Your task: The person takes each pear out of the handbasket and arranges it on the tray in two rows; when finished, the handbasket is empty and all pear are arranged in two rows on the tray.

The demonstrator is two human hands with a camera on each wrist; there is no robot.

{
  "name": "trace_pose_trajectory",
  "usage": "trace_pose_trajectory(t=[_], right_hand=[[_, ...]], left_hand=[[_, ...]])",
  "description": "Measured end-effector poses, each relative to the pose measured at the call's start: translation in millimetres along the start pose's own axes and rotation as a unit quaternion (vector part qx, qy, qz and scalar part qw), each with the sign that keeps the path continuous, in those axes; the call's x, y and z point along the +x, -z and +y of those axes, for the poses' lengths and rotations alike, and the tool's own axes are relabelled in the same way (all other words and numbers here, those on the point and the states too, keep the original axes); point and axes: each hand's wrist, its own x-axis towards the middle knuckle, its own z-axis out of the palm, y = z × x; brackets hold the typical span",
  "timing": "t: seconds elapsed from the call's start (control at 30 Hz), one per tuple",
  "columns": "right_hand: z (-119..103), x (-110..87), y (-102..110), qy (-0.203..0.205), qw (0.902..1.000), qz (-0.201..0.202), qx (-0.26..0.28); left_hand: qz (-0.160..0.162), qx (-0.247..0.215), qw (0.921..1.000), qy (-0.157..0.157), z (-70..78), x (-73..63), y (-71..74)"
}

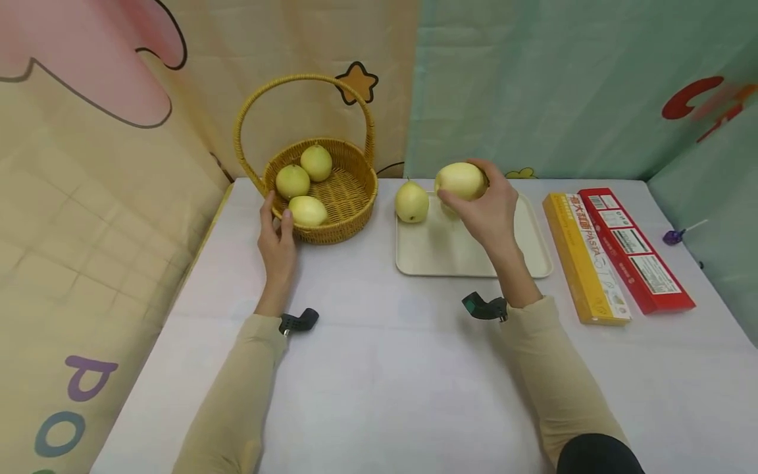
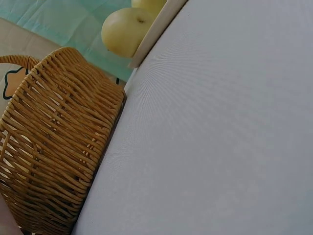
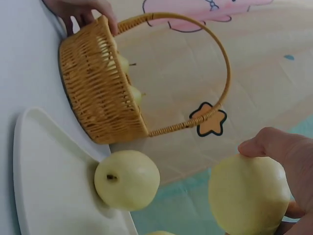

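Above pale tray (image 1: 441,262), held pear (image 1: 460,179) sits between thumb and fingers of right hand (image 1: 490,203), grip clamped on it, long axis running roughly left-right. Wicker basket (image 1: 340,232) with three pears (image 1: 308,211) lies left of that grip; loose pear (image 1: 411,203) rests on tray between. Left hand (image 1: 278,245), nearer basket, pinches its near-left rim.

1. A pale yellow-green pear (image 1: 459,181) is hanging above the cream tray (image 1: 426,253), the right hand (image 1: 490,207) gripping it.
2. A round wicker basket (image 1: 346,194) is standing upright, three pears (image 1: 316,163) lying inside, the left hand (image 1: 277,245) holding its rim.
3. Another pear (image 1: 411,203) is resting on the tray's far left corner.
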Motion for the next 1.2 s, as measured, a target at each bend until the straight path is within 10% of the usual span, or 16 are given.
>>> trace_pose_trajectory(t=[0.5,1.2], right_hand=[[66.2,20.0,20.1,-0.115,0.9876,0.106,0.000],[110.3,16.1,14.7,-0.153,0.9828,0.063,-0.082]], left_hand=[[-0.001,-0.006,0.9999,-0.010,-0.9,1.5,-1.1],[-0.005,-0.001,1.0000,0.000,0.2,-0.6,0.2]])
